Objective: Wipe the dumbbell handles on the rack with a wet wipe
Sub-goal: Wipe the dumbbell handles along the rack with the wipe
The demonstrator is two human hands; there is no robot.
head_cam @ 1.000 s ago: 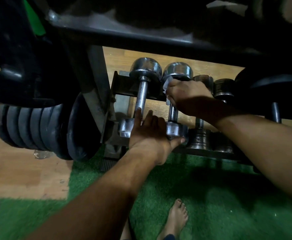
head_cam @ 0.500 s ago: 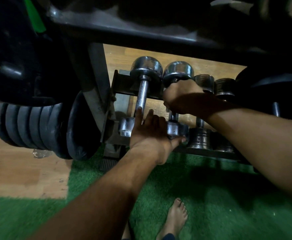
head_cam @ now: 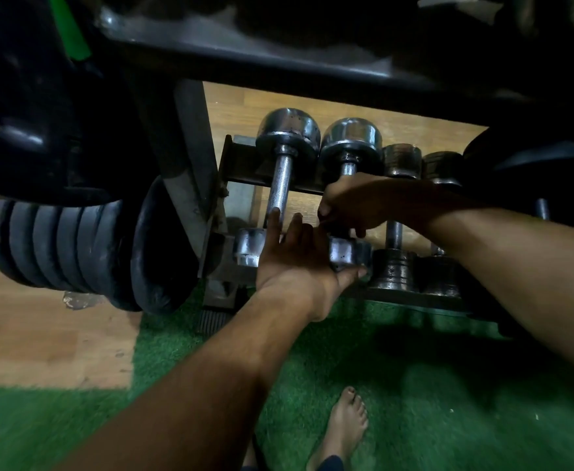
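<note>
Green turf (head_cam: 415, 385), unlabelled chrome dumbbell (head_cam: 348, 144) in right hand (head_cam: 353, 202)

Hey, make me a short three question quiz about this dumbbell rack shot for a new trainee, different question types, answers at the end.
1. True or false: the right hand is wrapped round the handle of the second dumbbell from the left.
2. Multiple choice: where does the left hand rest? A) on the black plates B) against the near ends of the two chrome dumbbells, fingers straight C) on the green turf
3. Fill the gap: the handle of the first dumbbell from the left is ____ by either hand's grip.

Key: 1 true; 2 B; 3 untouched (only the left fingertips reach its lower end).
</note>
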